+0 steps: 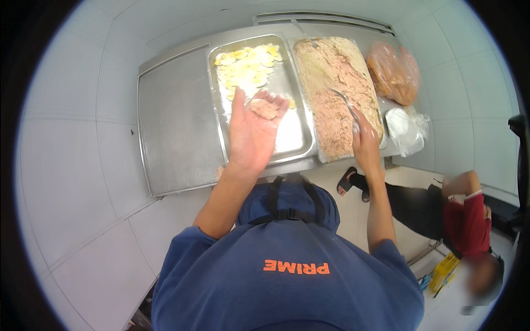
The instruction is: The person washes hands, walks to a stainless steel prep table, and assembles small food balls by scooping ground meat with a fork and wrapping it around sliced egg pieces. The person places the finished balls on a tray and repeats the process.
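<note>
Carrying a flattish pink portion (pixel 264 110) on the left hand (pixel 251 140), opened palm up with fingers lightly curled, above a steel tray (pixel 292 131). Gripping a metal utensil (pixel 346 100) in the right hand (pixel 366 144), with its far end over a broad slab of pink mixture (pixel 327 124), just right of the tray. Judging by the layout, only partly done: seeing yellow and white pieces (pixel 251 59), perhaps sliced egg but hard to tell through the glare, mostly across the tray's upper half, and plenty of slab left to use. Having room over the tray's lower half, and more leftward over the ridged tabletop (pixel 179 113). Minding the raised tray rim between left hand and slab. Running tighter on the right, with an orange-brown bag (pixel 393 74) and a white bag (pixel 404 131) just beside the slab, near the tiled wall (pixel 455 91).
</note>
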Motion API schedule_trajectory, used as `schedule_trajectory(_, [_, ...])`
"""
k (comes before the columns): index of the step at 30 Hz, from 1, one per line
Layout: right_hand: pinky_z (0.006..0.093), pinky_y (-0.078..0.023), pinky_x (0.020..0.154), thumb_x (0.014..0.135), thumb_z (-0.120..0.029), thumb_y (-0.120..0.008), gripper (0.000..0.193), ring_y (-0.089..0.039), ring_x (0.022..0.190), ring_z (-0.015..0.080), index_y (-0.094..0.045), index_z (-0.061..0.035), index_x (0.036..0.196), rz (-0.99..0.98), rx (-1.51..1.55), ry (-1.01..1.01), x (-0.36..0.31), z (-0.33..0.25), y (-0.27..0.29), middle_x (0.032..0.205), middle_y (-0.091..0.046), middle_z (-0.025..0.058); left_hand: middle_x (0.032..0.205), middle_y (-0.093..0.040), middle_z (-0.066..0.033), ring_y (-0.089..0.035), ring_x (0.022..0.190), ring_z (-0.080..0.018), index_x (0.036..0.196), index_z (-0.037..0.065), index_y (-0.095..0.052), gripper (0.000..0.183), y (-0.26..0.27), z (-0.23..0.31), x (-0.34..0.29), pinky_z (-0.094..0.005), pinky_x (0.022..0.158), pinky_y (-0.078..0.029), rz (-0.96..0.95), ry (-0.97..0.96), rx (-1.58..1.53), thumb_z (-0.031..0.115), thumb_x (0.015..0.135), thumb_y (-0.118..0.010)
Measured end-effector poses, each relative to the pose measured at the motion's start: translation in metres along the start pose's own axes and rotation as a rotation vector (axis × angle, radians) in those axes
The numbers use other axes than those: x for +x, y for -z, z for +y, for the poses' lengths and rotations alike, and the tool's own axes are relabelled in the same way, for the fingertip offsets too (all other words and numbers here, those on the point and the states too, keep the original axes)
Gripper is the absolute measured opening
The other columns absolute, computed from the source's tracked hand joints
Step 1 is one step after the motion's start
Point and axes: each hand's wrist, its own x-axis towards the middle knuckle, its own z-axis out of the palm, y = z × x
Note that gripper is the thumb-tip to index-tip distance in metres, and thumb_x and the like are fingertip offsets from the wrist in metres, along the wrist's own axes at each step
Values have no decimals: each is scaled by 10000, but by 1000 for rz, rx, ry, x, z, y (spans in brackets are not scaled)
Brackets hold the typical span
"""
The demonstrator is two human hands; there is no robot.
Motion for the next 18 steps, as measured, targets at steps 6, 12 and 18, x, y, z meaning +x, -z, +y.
schedule_trajectory(6, [584,-507,840,940,-43,-533,401,-664,939,501,-596,0,1334,-253,-320,-242,18,115,-55,961,-683,330,1217,-581,-152,-552,1212,-241,1282,-29,-533,291,21,0,-14,-447,1169,-436,161,-36,253,182,1083,-553])
schedule_trajectory(12, [557,-548,775,908,-35,-539,420,-692,875,468,-610,-14,1322,-343,-338,-146,0,97,-53,900,-693,309,1337,-562,-179,-539,1265,-260,1339,-89,-513,370,34,19,-28,-428,1205,-430,250,-25,402,105,1041,-616])
schedule_trajectory(18, [560,-519,874,943,-64,-569,425,-655,964,495,-588,-4,1363,-443,-314,-129,-16,68,-42,999,-679,324,1395,-511,-231,-545,1322,-293,1393,-148,-423,438,35,20,-32,-430,1213,-428,163,4,489,112,1073,-570])
